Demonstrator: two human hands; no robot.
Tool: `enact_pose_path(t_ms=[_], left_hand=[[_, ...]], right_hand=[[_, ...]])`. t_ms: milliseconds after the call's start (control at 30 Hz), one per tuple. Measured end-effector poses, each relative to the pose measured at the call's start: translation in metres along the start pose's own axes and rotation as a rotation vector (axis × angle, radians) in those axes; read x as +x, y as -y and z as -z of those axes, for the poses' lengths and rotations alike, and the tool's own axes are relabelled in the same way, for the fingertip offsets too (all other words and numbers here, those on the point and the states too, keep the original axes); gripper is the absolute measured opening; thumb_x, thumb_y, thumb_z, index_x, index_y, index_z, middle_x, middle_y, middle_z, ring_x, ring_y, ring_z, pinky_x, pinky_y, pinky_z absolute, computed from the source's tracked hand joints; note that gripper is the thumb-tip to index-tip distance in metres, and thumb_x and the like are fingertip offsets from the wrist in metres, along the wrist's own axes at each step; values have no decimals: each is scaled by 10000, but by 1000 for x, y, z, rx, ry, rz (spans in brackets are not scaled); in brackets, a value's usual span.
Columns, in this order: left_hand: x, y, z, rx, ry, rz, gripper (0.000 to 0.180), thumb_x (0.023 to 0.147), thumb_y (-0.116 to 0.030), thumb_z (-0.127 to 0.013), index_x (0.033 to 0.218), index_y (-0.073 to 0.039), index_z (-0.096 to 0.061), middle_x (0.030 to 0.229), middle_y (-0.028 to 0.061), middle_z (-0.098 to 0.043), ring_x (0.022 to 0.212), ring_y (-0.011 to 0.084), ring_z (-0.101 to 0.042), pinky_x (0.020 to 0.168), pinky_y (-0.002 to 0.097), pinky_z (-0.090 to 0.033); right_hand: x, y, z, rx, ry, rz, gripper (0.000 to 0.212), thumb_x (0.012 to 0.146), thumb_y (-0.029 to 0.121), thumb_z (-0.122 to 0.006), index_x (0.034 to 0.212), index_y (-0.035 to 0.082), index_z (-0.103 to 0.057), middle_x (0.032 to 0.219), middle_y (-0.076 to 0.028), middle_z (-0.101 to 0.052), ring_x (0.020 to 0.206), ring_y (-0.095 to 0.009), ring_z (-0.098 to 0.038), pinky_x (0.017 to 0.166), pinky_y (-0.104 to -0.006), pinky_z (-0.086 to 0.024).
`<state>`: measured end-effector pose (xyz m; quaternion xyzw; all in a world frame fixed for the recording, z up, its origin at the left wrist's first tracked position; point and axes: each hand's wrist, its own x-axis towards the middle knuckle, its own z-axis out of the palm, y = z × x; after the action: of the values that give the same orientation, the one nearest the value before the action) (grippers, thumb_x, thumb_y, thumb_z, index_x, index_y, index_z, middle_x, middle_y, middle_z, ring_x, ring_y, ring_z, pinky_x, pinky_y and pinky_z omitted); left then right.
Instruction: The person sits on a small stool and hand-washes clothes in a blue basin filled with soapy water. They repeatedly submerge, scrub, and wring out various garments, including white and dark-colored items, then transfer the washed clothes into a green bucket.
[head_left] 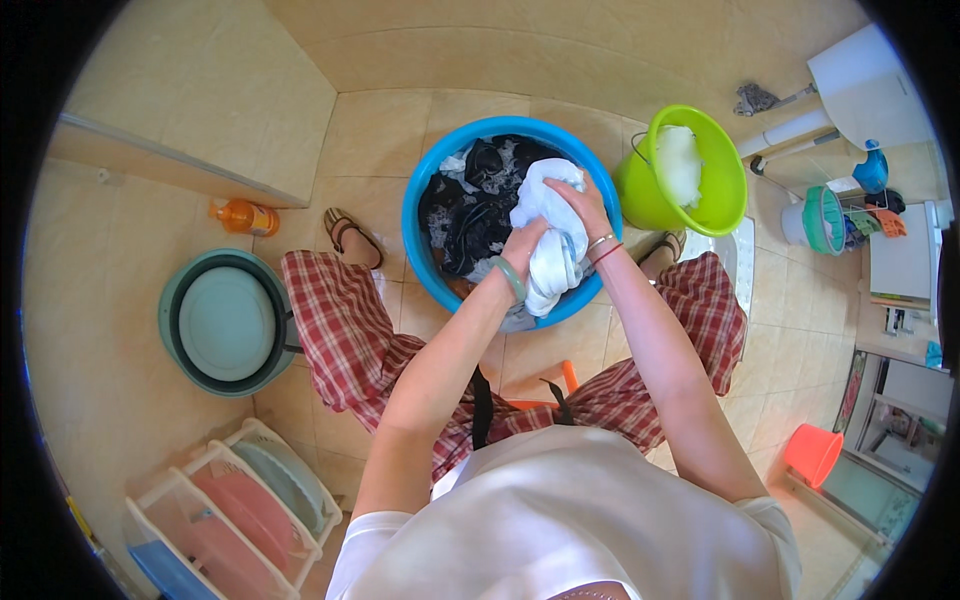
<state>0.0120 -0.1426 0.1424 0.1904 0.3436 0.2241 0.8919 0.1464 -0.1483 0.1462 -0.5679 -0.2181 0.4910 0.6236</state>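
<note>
Both of my hands grip a bunched white garment [557, 262] above the blue basin [412, 215] between my feet. My left hand [524, 243], with a pale green bangle at its wrist, is closed round the cloth's middle. Higher up, my right hand [585, 207] clasps the upper part, a red band and a beaded bracelet at that wrist. The lower end of the garment hangs toward the basin's near rim. Dark wet clothes [478, 225] lie in the basin with bits of foam among them.
Right of the basin stands a lime-green bucket [635, 190] with white suds [679, 165]. An orange bottle [246, 217] and stacked basins [170, 325] are at the left, above a white rack [325, 500] of basins. A red bucket [813, 455] is at the lower right.
</note>
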Motion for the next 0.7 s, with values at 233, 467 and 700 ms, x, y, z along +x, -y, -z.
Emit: enact_pose_path(t_ms=[233,467,700], left_hand=[[27,19,27,597,-145,-315,536,914,-261,-524,1353,6,-369,1170,168,-591,1055,252,-600,906,342,-468],[19,19,16,849,-356,-388,590,921,-287,-501,1404,-27,-285,1252,173,-543,1125,267,-557,963,355,-439],[-11,-22,-2,-40,115,-18,671,891,-281,-619,1429,-82,-271,1283,112,-523,1174,233,-522,1003,369,-421]], right_hand=[[22,-26,-1,-401,-27,154,352,660,128,-740,958,23,-584,896,-98,-652,814,-205,-635,711,-306,-511],[16,-26,-14,-880,-184,269,459,692,164,-709,1092,41,-520,1047,-215,-576,1008,-363,-583,863,-397,-484],[21,-19,-8,-646,-59,196,820,703,210,-770,1375,46,-329,1306,-207,-421,1152,-348,-495,973,-395,-427]])
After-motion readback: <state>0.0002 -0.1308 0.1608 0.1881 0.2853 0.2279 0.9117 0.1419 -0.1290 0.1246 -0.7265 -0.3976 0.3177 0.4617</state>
